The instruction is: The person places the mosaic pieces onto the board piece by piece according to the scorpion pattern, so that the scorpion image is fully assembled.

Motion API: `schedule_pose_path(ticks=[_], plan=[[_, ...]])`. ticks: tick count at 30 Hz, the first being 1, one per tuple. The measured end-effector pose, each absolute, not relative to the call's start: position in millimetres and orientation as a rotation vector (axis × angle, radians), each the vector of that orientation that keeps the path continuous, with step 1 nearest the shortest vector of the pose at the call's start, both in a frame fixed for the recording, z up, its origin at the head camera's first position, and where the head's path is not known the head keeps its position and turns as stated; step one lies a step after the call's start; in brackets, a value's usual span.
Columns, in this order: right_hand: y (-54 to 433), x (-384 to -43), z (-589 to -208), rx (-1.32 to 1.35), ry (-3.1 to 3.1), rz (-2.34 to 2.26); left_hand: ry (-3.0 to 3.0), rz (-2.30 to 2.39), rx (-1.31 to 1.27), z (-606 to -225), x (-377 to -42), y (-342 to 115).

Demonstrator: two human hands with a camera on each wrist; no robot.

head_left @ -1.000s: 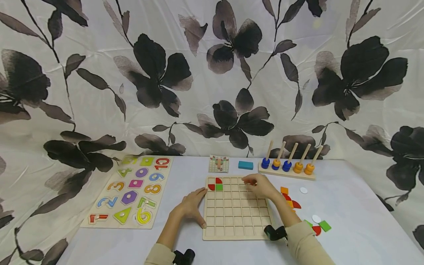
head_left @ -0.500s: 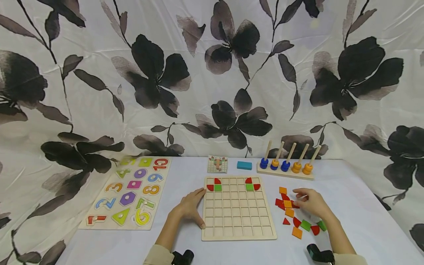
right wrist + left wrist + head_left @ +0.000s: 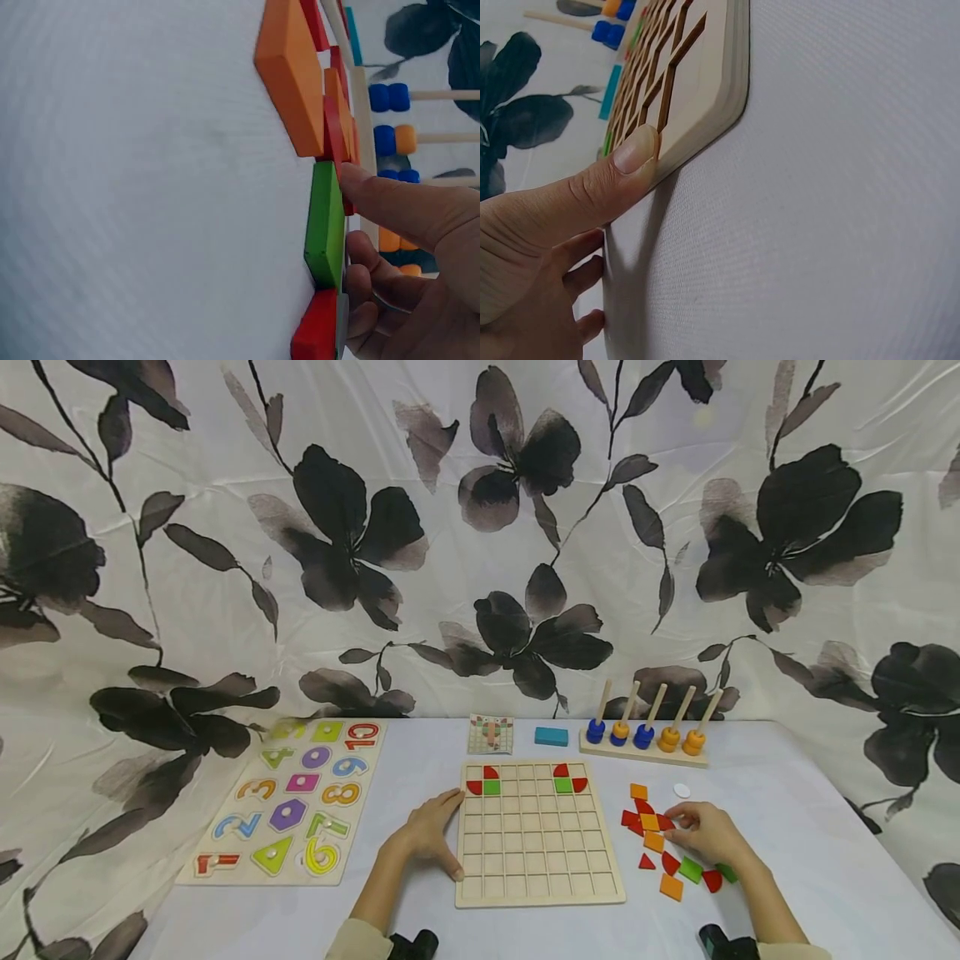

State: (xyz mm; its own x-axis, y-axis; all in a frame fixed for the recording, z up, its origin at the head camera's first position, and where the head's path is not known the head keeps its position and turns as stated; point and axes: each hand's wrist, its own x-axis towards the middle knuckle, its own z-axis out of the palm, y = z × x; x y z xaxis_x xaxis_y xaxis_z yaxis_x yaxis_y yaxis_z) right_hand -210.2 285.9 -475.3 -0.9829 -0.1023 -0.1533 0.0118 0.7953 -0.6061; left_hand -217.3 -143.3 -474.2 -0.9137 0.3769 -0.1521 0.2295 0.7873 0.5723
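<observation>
Grid board (image 3: 540, 852): touched at its left edge by the spread left hand (image 3: 426, 831). Red piece (image 3: 663, 822): reached by the right hand (image 3: 708, 835), grasp not discernible; through crowding, the orange piece (image 3: 649, 821) alongside could be dislodged.

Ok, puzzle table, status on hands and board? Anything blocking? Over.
Left fingers touching grid board's left edge. Right fingers at loose pieces, grip unclear. Red and green pieces near both far corners. Crowded loose pieces might hinder picking.
</observation>
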Motion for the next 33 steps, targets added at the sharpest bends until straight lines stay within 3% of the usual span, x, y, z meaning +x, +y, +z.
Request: schedule_pose_path(ticks=[33], plan=[[276.1, -211.3, -476.2, -0.083, 2.779, -1.076, 2.74, 0.81, 0.484, -475.9, -216.7, -143.7]])
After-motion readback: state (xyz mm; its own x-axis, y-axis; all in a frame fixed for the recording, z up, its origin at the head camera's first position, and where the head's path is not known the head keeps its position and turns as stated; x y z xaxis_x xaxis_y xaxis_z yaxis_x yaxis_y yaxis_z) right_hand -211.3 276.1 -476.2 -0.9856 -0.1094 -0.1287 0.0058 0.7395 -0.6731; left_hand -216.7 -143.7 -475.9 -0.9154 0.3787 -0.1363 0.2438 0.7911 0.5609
